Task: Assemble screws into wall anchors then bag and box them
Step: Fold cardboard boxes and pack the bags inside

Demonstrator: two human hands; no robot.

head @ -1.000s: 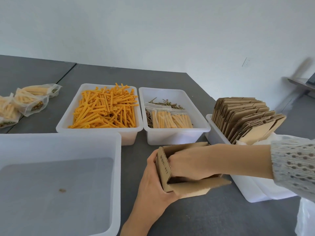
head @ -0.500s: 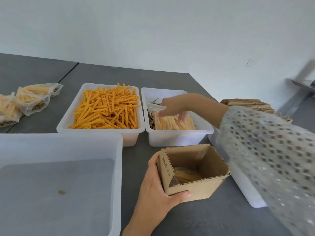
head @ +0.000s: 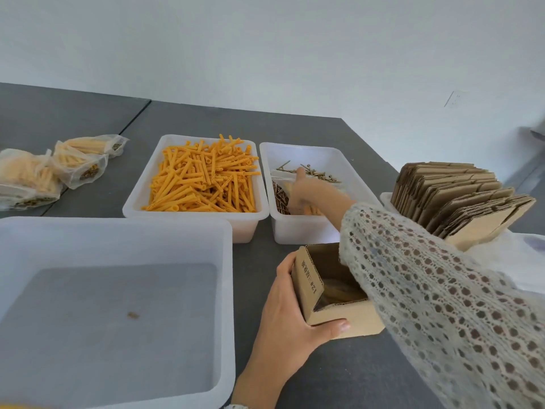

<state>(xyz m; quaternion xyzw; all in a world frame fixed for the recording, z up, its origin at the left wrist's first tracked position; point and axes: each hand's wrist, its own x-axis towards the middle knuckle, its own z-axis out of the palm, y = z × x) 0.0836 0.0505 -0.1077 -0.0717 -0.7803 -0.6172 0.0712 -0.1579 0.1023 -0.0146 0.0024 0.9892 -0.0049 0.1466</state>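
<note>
Grey counter [head: 295, 128] carries everything. Large translucent tub [head: 118, 231] sits left of the left hand. Bin of orange wall anchors [head: 203, 181] beyond the left hand; bin with loose screws [head: 318, 154] just right of it. Stack of flat cardboard boxes [head: 454, 199] right of the right hand's sleeve. Open cardboard box [head: 312, 278] on the counter, left hand [head: 292, 317] gripping its near corner, thumb along the front. Right hand [head: 309, 193] reaches into the screw bin, blurred; fingers' state cannot be told. Filled bags [head: 79, 160] far left.
</note>
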